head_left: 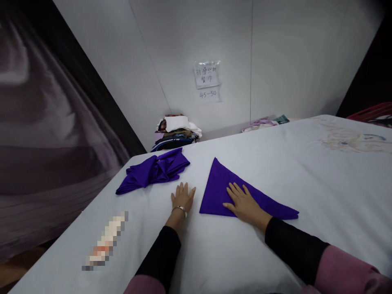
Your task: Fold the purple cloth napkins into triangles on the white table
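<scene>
1. Fingers (235, 192) of the right hand (246, 207) are spread wide and laid flat on the folded purple cloth (212, 194); nothing seems pinched.
2. Left hand (183, 200) is placed palm down at the bare worktop (225, 255), its fingers slightly parted, nothing held. Whether any pressure is applied cannot be told.
3. Done, as judged: a triangle has been formed in one cloth, laid fairly smooth. Number of layers can't be read.
4. Left, as judged: the bunched purple cloth (153, 169) is not folded; it is heaped near the worktop's far left corner. Whether more folds are needed in the triangle can't be told. Work is put at partway.
5. Position: triangle is set mid-worktop, apex pointed at the far edge, long tip run out toward the right edge. Its middle is covered by the right fingers; its left corner is just beside the left hand, not touched.
6. Bunched cloth is kept apart, beyond the left fingertips, toward the left edge.
</scene>
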Tool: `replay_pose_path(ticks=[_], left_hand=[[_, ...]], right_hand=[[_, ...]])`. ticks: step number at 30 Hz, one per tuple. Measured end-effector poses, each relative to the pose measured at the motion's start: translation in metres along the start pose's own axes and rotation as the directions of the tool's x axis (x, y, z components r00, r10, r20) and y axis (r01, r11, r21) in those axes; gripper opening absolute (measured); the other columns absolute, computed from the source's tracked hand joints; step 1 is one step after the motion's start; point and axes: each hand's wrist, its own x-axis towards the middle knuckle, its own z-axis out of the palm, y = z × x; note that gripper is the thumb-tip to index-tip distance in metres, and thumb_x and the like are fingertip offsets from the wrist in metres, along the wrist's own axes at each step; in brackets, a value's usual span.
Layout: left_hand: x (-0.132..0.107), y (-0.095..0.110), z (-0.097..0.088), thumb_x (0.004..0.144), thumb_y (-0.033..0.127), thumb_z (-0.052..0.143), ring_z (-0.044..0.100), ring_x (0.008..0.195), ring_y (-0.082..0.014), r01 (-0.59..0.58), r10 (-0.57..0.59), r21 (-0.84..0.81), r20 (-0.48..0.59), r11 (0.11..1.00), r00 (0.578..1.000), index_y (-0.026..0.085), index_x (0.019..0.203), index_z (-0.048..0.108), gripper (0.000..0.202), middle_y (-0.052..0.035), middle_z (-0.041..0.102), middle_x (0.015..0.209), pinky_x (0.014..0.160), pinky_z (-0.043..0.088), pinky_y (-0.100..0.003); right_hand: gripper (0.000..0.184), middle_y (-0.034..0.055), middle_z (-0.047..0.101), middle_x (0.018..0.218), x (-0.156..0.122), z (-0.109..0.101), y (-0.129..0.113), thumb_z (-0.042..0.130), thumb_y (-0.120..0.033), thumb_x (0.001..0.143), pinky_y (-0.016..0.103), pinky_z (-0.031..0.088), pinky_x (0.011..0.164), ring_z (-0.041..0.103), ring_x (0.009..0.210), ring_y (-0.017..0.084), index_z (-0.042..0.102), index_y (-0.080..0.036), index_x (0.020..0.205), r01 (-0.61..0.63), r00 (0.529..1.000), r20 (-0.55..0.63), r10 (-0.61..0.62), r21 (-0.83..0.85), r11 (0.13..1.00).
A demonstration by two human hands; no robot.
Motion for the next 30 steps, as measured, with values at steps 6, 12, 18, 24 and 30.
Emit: replay_pose_path(ticks=[6, 12, 18, 24, 30], left_hand=[[0.01, 0.061, 0.001, 0.089, 0.057, 0.017, 0.008, 0.138, -0.0206, -0.345, 0.34, -0.073, -0.071, 0.936, 0.938, 0.02, 0.142, 0.021, 0.064, -0.0035, 0.013, 0.151, 0.111, 0.009, -0.047], [0.042, 0.077, 0.007, 0.087, 0.062, 0.015, 0.009, 0.138, -0.0239, -0.436, 0.439, -0.098, 0.012, 0.895, 0.898, 0.017, 0.142, 0.021, 0.071, -0.0066, 0.016, 0.15, 0.11, 0.009, -0.05], [0.08, 0.076, 0.005, 0.084, 0.065, 0.018, 0.007, 0.138, -0.0246, -0.452, 0.457, -0.093, 0.043, 0.887, 0.889, 0.018, 0.143, 0.019, 0.075, -0.0057, 0.013, 0.151, 0.11, 0.008, -0.05], [0.118, 0.084, 0.002, 0.083, 0.067, 0.016, 0.006, 0.138, -0.0239, -0.463, 0.47, -0.1, 0.057, 0.88, 0.881, 0.019, 0.143, 0.017, 0.076, -0.0047, 0.013, 0.151, 0.11, 0.007, -0.05], [0.154, 0.097, 0.001, 0.081, 0.069, 0.015, 0.004, 0.138, -0.0242, -0.447, 0.455, -0.122, 0.058, 0.886, 0.888, 0.02, 0.143, 0.016, 0.079, -0.004, 0.011, 0.151, 0.109, 0.007, -0.052]], right_hand=[[0.075, 0.0161, 0.025, 0.146, -0.001, -0.005, -0.004, 0.02, -0.064, 0.088, 0.051, 0.008, 0.107, 0.014, 0.136, 0.028, 0.032, -0.011, 0.139, 0.008, 1.0, -0.017, -0.008, -0.005, 1.0], [0.075, 0.0149, 0.023, 0.147, 0.0, -0.006, -0.006, 0.021, -0.064, 0.087, 0.051, 0.008, 0.108, 0.014, 0.136, 0.028, 0.031, -0.011, 0.14, -0.01, 1.0, 0.018, 0.01, 0.011, 1.0], [0.07, 0.0099, 0.02, 0.148, 0.0, -0.003, -0.003, 0.026, -0.061, 0.088, 0.051, 0.005, 0.108, 0.01, 0.137, 0.027, 0.026, -0.017, 0.142, -0.018, 0.999, 0.038, 0.016, 0.046, 0.999], [0.072, 0.0084, 0.014, 0.149, 0.0, -0.003, -0.004, 0.025, -0.064, 0.087, 0.05, 0.004, 0.109, 0.008, 0.137, 0.027, 0.023, -0.017, 0.143, -0.035, 0.998, 0.058, 0.032, 0.067, 0.997], [0.072, 0.0056, 0.011, 0.15, 0.0, -0.003, -0.003, 0.026, -0.064, 0.087, 0.052, 0.004, 0.11, 0.007, 0.137, 0.027, 0.019, -0.02, 0.144, -0.042, 0.995, 0.088, 0.035, 0.077, 0.996]])
